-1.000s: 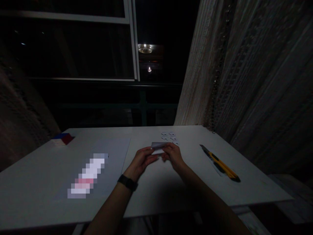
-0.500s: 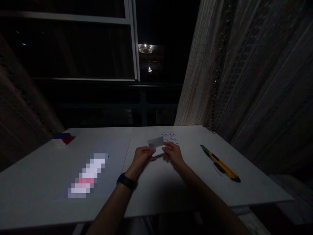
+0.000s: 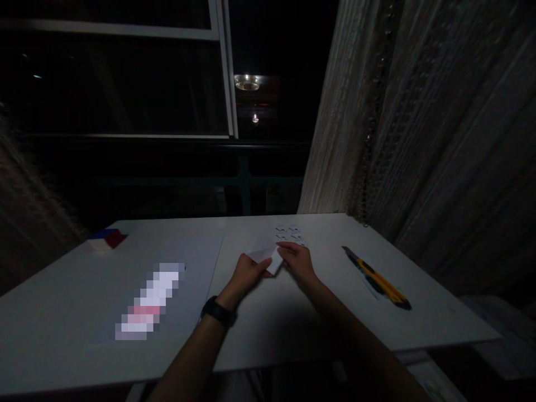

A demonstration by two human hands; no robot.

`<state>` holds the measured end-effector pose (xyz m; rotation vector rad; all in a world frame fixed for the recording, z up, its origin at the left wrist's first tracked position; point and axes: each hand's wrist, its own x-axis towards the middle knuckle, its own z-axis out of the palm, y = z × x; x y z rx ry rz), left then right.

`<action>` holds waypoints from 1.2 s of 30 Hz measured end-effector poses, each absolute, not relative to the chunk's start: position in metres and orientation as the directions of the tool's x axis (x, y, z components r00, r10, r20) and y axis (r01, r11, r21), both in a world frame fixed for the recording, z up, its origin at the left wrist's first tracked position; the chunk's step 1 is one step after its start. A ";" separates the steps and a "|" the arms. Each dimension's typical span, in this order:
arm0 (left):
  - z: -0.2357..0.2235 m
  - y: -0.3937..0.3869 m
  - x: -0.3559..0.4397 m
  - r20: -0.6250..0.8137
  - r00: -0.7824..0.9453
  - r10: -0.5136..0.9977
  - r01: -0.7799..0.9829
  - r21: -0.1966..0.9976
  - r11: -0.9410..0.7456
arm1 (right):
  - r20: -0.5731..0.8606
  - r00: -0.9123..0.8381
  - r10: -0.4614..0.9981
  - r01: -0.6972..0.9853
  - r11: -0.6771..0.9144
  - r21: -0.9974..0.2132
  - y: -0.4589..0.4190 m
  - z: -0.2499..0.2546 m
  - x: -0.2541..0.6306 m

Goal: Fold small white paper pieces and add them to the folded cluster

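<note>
Folded white paper (image 3: 276, 260) is pinched by the left hand (image 3: 250, 271) and right hand (image 3: 298, 261), each grip closed. A yellow cutter (image 3: 380, 281) is laid on the bench (image 3: 62, 312).

Very dim — window pane (image 3: 138, 84) at upper left near black, curtain (image 3: 435, 145) at right sinking into murk. Lit lamp (image 3: 247, 83) upper centre. Tabletop (image 3: 62, 312) dull grey, soft shadow (image 3: 299, 329) lower centre; paper (image 3: 275, 262) mid-frame low-contrast, edges soft. Pixelated patch (image 3: 151, 301) at lower left — bright. Wide-angle stretch at edges.
</note>
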<state>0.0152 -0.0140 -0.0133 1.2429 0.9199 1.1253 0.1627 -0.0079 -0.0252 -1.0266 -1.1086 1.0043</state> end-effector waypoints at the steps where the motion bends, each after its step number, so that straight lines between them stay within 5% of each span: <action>1: -0.014 -0.014 0.016 0.054 0.231 0.971 -0.138 0.990 -0.022 | 0.212 0.161 0.964 -0.104 0.231 -0.967 -0.008 -0.025 0.163; 13: -0.016 -0.014 0.016 0.044 0.243 0.969 -0.141 0.990 -0.010 | 0.265 0.202 0.943 -0.033 0.277 -0.960 -0.004 -0.029 0.164; 25: -0.017 -0.017 0.015 0.006 0.287 0.958 -0.126 0.992 0.032 | 0.365 0.226 0.903 0.273 0.301 -0.914 -0.004 -0.028 0.168; 31: 0.000 -0.014 0.001 0.073 0.326 0.943 -0.454 0.887 0.088 | 0.318 -0.008 0.948 0.250 0.310 -0.917 -0.006 -0.019 0.176; 36: -0.002 -0.012 -0.003 0.061 0.341 0.938 -0.187 0.982 0.004 | 0.303 -0.185 0.935 0.262 0.345 -0.901 -0.012 -0.013 0.177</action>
